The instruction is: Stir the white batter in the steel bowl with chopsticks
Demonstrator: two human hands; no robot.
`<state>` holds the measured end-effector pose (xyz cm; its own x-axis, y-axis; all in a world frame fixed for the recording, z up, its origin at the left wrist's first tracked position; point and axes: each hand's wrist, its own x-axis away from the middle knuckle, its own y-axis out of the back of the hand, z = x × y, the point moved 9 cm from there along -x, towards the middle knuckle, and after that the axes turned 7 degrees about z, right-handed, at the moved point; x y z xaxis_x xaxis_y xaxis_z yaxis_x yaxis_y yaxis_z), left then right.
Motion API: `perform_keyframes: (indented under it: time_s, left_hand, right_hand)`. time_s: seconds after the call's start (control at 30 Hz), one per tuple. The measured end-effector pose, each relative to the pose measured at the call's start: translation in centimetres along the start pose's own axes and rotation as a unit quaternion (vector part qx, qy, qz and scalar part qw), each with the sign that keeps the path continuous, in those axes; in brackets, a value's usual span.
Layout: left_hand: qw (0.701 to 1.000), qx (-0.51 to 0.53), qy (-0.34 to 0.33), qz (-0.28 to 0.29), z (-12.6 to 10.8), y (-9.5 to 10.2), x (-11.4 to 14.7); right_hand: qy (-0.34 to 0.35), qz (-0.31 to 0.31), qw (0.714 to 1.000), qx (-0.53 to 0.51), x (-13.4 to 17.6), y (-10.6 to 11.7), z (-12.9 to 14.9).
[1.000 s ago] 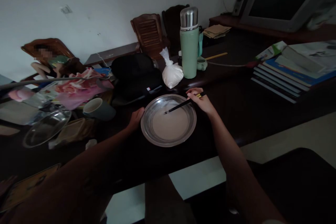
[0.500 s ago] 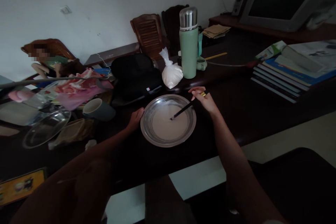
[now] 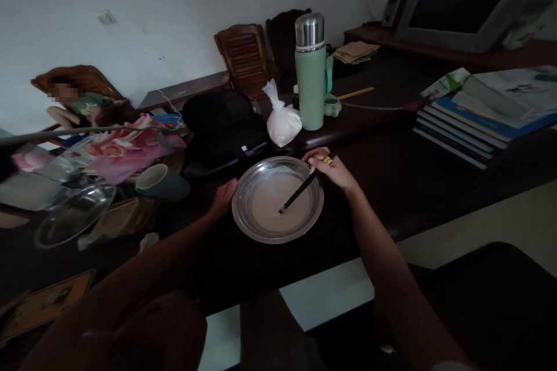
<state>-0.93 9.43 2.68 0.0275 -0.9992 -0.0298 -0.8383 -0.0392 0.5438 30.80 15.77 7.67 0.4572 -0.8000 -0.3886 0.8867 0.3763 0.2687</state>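
A round metal basin (image 3: 243, 226) holds a smooth, pale beige liquid (image 3: 270, 191) and rests on the dark table. My left hand (image 3: 224, 197) grips the basin's left rim, thumb at the edge. Over the far right rim, my right hand (image 3: 328, 167) holds black chopsticks (image 3: 300, 190) with gold-coloured ends. Their tips dip into the liquid near its middle. Behind the basin stands a knotted clear plastic bag of white powder (image 3: 284, 124), touched by neither hand.
A green thermos (image 3: 310, 87) stands beside the bag, near a black bag (image 3: 221, 127). Leftward are a mug (image 3: 163, 182), a clear lid (image 3: 76, 214) and a yellow booklet (image 3: 47, 304). Stacked books (image 3: 474, 122) lie right. A person (image 3: 78, 104) sits far back left.
My right hand has shifted slightly left, and the chopstick tips have moved down and left through the liquid. My left hand stays on the rim. The yellow booklet has moved right.
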Motion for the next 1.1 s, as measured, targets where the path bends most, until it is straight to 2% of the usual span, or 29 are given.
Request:
perform_keyframes:
  time_s: [0.07,0.1,0.27,0.33,0.43,0.5,0.67,0.73,0.8,0.87,0.93,1.03,1.1]
  left_hand:
    - [1.0,-0.001,0.001,-0.003,0.0,0.1,0.0]
    - [1.0,-0.001,0.003,-0.005,0.0,0.1,0.0]
    - [1.0,0.003,0.007,-0.013,0.0,0.1,0.0]
    - [1.0,0.005,0.005,-0.012,0.0,0.1,0.0]
    - [1.0,0.004,0.009,-0.005,0.3,0.0,-0.1]
    - [1.0,0.005,0.008,-0.004,0.4,-0.1,-0.2]
    - [1.0,0.01,-0.002,-0.006,0.1,0.0,-0.1]
    - [1.0,0.007,-0.002,-0.006,0.0,0.0,0.0]
    - [1.0,0.005,-0.002,-0.009,0.0,0.1,0.0]
    - [1.0,0.004,-0.003,-0.009,0.0,0.1,0.0]
    - [1.0,0.001,-0.002,-0.006,0.1,0.0,-0.1]
    - [1.0,-0.003,0.001,-0.006,0.1,0.1,-0.1]
    - [1.0,-0.006,0.001,-0.007,0.1,0.1,-0.1]
  right_hand:
    - [0.009,0.031,0.999,0.009,-0.1,-1.1,0.2]
    - [0.012,0.023,1.0,0.016,-0.2,-1.1,0.1]
    - [-0.011,-0.084,0.996,0.007,0.0,1.4,-1.0]
    - [-0.015,-0.066,0.998,-0.002,0.0,1.2,-0.8]
    - [0.001,0.012,1.0,0.012,-0.1,-0.6,0.0]
    - [0.007,0.024,0.999,0.027,-0.2,-1.2,0.0]
    - [-0.013,-0.076,0.997,0.018,-0.1,1.4,-1.2]
    - [-0.01,-0.057,0.998,0.007,-0.1,1.2,-1.0]
    - [-0.001,-0.002,1.0,0.004,-0.2,-0.1,-0.5]
    - [0.007,0.026,1.0,0.015,-0.3,-1.0,-0.2]
    - [0.004,0.001,1.0,0.026,-0.3,-0.7,-0.4]
    - [-0.013,-0.071,0.997,0.027,-0.1,1.1,-1.2]
    - [-0.014,-0.073,0.997,0.021,0.0,1.5,-1.2]
